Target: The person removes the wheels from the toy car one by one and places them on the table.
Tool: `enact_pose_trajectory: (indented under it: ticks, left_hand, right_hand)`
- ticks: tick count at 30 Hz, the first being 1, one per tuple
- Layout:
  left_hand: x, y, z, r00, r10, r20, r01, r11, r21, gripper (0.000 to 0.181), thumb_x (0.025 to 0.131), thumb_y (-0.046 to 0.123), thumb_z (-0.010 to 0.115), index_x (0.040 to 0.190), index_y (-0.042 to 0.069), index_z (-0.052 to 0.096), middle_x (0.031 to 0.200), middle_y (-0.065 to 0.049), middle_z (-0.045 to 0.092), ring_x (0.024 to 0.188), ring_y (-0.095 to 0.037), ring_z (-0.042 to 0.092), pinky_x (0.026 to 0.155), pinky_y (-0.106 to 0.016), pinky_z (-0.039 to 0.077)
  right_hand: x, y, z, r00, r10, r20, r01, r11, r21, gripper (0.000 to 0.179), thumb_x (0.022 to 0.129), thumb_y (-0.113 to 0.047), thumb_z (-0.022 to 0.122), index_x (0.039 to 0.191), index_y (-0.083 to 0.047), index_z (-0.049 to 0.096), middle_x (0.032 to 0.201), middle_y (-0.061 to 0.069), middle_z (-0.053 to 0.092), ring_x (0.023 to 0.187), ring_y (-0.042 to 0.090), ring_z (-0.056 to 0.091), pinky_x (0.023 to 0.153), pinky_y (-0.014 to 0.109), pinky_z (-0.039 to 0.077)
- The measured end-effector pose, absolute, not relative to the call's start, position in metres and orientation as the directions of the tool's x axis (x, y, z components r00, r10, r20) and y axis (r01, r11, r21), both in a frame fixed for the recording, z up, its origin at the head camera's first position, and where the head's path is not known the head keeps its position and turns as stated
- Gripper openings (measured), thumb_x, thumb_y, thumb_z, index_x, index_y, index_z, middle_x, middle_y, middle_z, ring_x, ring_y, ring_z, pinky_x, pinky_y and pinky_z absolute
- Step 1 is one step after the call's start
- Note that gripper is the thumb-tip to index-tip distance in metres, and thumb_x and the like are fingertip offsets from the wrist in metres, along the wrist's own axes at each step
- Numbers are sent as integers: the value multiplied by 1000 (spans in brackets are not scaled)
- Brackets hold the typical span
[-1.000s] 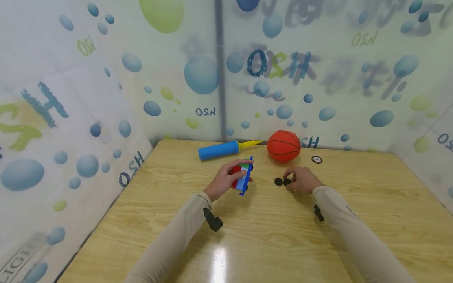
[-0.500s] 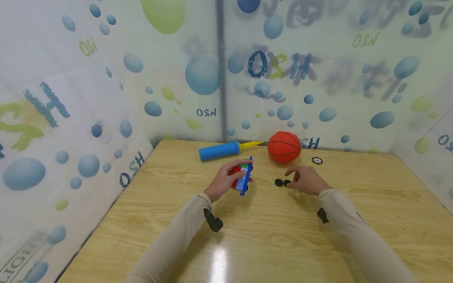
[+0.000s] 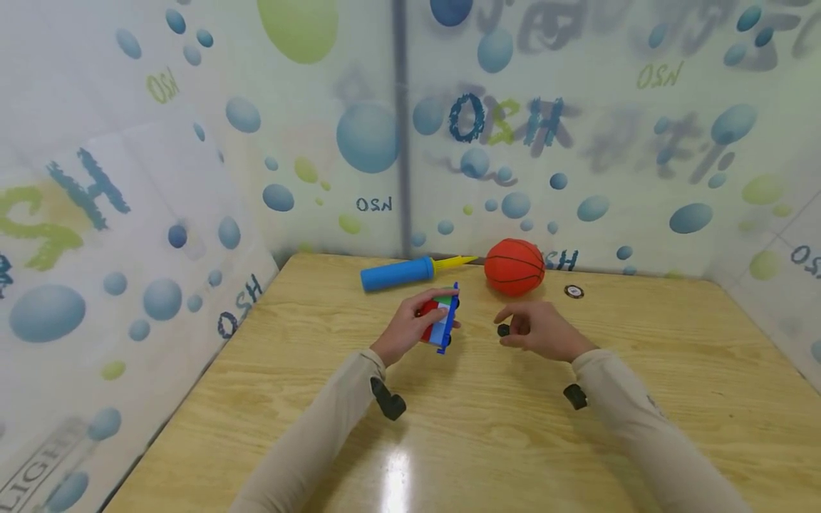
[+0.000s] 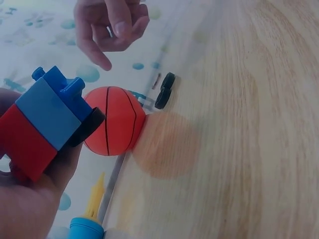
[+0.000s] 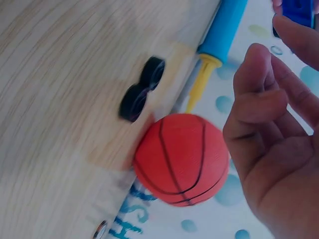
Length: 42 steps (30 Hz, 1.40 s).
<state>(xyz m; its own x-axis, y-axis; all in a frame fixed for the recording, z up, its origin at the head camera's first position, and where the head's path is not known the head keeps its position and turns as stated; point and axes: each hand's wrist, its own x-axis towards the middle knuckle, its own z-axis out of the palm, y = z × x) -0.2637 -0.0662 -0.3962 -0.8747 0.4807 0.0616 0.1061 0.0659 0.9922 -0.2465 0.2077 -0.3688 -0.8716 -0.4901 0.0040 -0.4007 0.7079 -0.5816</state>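
A blue pump (image 3: 398,273) and red ball (image 3: 514,267) lie far on the counter (image 3: 487,442). Two black discs (image 5: 133,103) lie nearer, a round chip (image 3: 574,291) farther right.

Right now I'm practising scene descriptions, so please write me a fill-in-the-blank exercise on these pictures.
1. The multicoloured plastic block toy is in the person's ____ hand.
2. The blue cylinder has a tapered tip coloured ____.
3. The round red ball has lines coloured ____.
4. The right wrist view shows exactly ____ small round black discs on the pale wood-grained table.

Missing words: left; yellow; black; two.
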Motion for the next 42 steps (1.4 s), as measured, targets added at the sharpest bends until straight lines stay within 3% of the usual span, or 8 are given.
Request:
enact_pose_trajectory:
  ticks: [6, 10, 14, 20, 23, 29, 34, 42]
  left_hand:
    - [-262, -66, -394, -876, 481, 41, 68, 38, 997, 41, 109, 23, 37, 147, 19, 51, 134, -21, 61, 118, -42, 66, 79, -31, 61]
    - [-261, -66, -393, -867, 499, 5, -12, -32, 999, 49, 106, 27, 26, 148, 18, 50, 139, -24, 54, 121, -43, 63, 80, -30, 59]
    - [-261, -67, -393, -864, 504, 5, -20, -45, 999, 54, 102, 21, 22, 152, 20, 44, 145, -29, 47, 123, -45, 61, 84, -30, 59]
    - [-262, -69, -395, -879, 477, -10, -24, -23, 999, 52, 105, 18, 27, 153, 37, 38, 152, -18, 44, 124, -44, 62, 86, -35, 60]
    - [-262, -69, -396, -876, 482, -7, -30, -39, 999, 50, 108, 20, 29, 154, 40, 35, 153, -15, 42, 122, -38, 64, 88, -35, 59]
    - [-262, -68, -396, -867, 497, 33, -15, -92, 996, 50, 109, 17, 33, 157, 31, 30, 156, -17, 35, 121, -24, 53, 88, -25, 54]
    - [-262, -67, -396, -856, 514, 56, -2, -112, 994, 50, 109, 16, 36, 158, 24, 30, 160, -16, 29, 123, -23, 48, 88, -22, 54]
    - [-262, -65, -399, -881, 470, 62, 27, -81, 996, 47, 109, 21, 39, 156, 23, 34, 146, -19, 45, 113, -20, 53, 85, -22, 54]
  right_hand:
    - [-238, 195, -366, -846, -531, 56, -448, 649, -615, 29, 88, -14, 75, 115, -8, 68, 77, -1, 63, 66, 11, 55, 61, 24, 49]
    - [-234, 186, -365, -829, -554, 81, -472, 614, -633, 29, 88, -15, 75, 115, -9, 68, 79, -1, 63, 66, 10, 56, 61, 24, 50]
    - [-231, 180, -365, -825, -558, 84, -472, 601, -645, 29, 88, -15, 76, 116, -9, 68, 81, -1, 64, 68, 10, 58, 63, 24, 51]
    - [-229, 171, -365, -816, -568, 102, -486, 580, -654, 29, 88, -14, 77, 115, -9, 69, 82, 0, 65, 69, 10, 58, 63, 23, 51]
    - [-228, 167, -367, -811, -572, 119, -496, 566, -659, 28, 88, -12, 76, 115, -9, 70, 82, 0, 65, 67, 10, 58, 62, 23, 51]
    - [-226, 162, -371, -833, -530, 158, -484, 563, -670, 29, 88, -12, 76, 116, -9, 69, 82, -1, 65, 68, 9, 58, 63, 23, 51]
    - [-222, 156, -371, -849, -482, 215, -478, 530, -701, 29, 87, -9, 76, 115, -12, 70, 80, -1, 65, 67, 10, 58, 61, 23, 51]
    - [-216, 146, -373, -837, -467, 285, -517, 502, -694, 28, 87, -8, 77, 114, -11, 70, 80, -2, 66, 67, 8, 59, 62, 23, 53]
